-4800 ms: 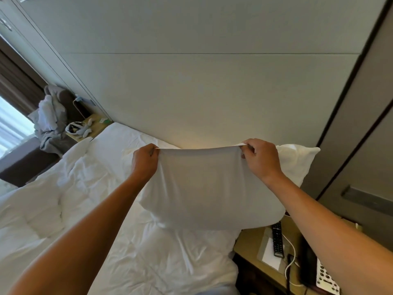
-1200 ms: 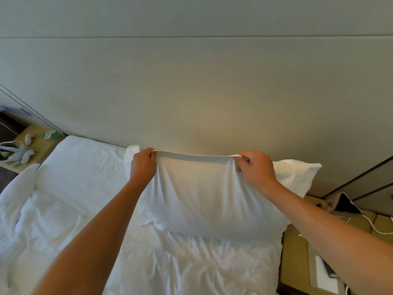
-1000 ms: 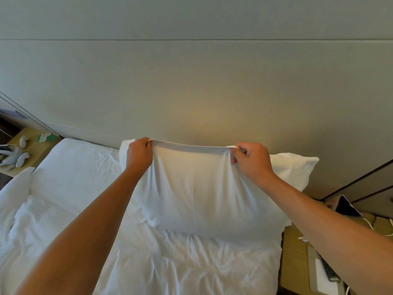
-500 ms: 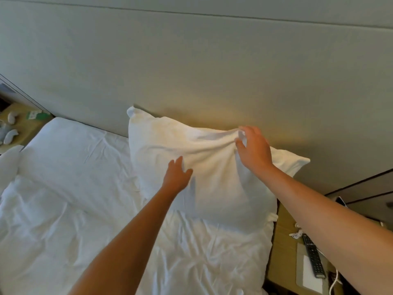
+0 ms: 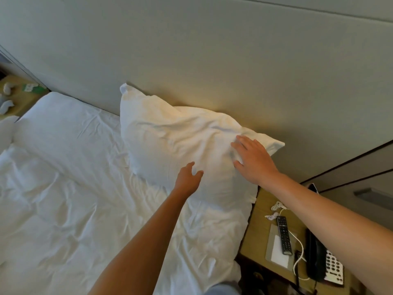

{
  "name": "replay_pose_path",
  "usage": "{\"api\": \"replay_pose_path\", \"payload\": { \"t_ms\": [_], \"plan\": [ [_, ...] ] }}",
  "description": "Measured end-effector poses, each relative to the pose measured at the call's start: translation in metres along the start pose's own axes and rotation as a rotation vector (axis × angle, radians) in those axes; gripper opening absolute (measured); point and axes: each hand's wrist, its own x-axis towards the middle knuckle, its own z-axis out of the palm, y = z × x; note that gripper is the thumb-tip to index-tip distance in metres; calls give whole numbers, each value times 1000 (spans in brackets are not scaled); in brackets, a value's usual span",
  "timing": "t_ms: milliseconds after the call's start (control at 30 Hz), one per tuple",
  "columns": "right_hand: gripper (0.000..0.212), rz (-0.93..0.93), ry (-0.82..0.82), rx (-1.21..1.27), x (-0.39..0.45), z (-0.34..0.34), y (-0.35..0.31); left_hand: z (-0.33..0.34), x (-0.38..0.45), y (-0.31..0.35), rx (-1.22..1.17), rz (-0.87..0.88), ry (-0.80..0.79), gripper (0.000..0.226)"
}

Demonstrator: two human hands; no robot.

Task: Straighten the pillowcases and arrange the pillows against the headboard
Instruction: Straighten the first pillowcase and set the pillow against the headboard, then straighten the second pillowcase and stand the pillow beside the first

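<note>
A white pillow [image 5: 170,139] in a creased pillowcase leans against the grey padded headboard [image 5: 212,60] at the right end of the bed. My right hand [image 5: 253,160] lies flat on the pillow's right part, fingers spread. My left hand [image 5: 188,176] hovers at the pillow's lower front, fingers apart and holding nothing. A second white pillow [image 5: 59,116] lies flat at the left by the headboard.
The bed has a wrinkled white sheet [image 5: 85,220]. At the right stands a wooden nightstand [image 5: 259,231] with a remote control [image 5: 284,235], a white cable [image 5: 276,209] and a telephone [image 5: 325,265]. Another nightstand [image 5: 19,96] is at the far left.
Both hands let go of the pillow's top edge. The pillow settled against the headboard. My right hand slid down onto its right part; my left hand dropped to its lower front.
</note>
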Motion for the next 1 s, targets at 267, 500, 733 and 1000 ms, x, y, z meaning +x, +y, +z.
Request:
{"api": "replay_pose_path", "payload": {
  "t_ms": [267, 500, 733, 1000],
  "plan": [
    [30, 84, -162, 480, -130, 10, 35, 60, -135, -10, -385, -133, 217, 43],
    [9, -13, -394, 557, -235, 55, 76, 135, -278, -48, -650, -263, 414, 27],
    [8, -217, -588, 505, -287, 98, 53, 197, -425, -97, -845, -499, 678, 17],
    [12, -573, -786, 391, -345, 137, -81, 259, -574, -136, -1015, -705, 954, 14]
  ]
}}
